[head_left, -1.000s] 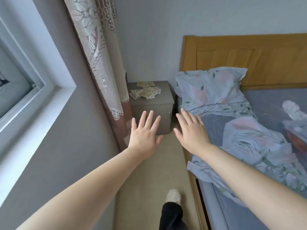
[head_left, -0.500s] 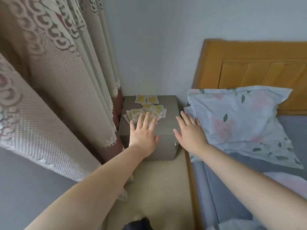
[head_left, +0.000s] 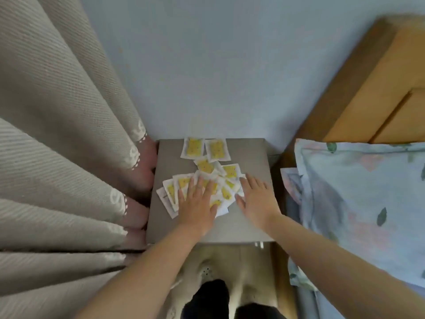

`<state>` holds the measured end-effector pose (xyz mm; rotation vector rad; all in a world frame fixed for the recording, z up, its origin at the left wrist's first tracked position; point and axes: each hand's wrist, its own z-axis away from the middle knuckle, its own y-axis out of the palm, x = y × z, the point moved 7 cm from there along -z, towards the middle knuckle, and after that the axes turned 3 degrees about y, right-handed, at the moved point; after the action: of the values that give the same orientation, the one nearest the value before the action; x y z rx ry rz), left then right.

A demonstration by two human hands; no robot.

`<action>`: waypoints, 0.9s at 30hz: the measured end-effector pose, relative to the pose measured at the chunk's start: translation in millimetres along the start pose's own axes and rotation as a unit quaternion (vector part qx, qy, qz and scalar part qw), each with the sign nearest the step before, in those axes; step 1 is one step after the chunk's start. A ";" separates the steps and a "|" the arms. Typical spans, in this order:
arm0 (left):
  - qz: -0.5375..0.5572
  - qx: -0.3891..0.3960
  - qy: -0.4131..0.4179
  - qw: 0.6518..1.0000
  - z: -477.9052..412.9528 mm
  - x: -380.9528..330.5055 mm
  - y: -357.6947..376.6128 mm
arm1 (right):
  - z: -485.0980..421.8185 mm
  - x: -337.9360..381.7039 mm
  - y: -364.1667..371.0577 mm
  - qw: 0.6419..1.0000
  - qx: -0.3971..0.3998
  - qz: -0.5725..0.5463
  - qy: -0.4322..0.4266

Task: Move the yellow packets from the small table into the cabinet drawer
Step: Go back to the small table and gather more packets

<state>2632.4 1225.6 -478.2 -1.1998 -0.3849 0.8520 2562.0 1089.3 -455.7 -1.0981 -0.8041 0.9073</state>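
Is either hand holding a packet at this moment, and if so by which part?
Nothing is held. The left hand lies flat, fingers straight, over the yellow packets; the right hand is flat at the pile's right edge.

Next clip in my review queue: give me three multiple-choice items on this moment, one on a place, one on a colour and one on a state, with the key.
1. Where do the yellow packets lie?
A. on top of the small table
B. on the bed
C. on the floor

2. What colour is the headboard?
A. white
B. orange-brown wood
C. black

3. How is the left hand placed?
A. curled into a fist
B. flat on the packets, fingers straight
C. lifting one packet into the air

Key:
1 A, the packets are spread over the grey top, near the wall.
2 B, its wood grain shows at the right, beside the wall.
3 B, the fingers lie stretched over the pile and nothing is in its grip.
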 end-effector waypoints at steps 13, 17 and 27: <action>0.109 0.107 -0.031 0.988 -107.3 53.0 126.9 | -128.8 -0.4 131.5 0.979 0.108 -0.170 -0.012; 0.134 0.063 -0.029 0.989 -110.1 58.4 139.3 | -135.8 13.1 138.1 0.977 0.058 -0.199 -0.049; 0.176 0.009 -0.057 0.983 -98.1 81.7 121.1 | -156.9 27.9 139.3 0.979 0.074 -0.189 0.027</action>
<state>2706.0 1236.1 -637.7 -1.2238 -0.2578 1.2307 2684.6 1081.8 -628.1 -0.7992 -0.8505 0.6027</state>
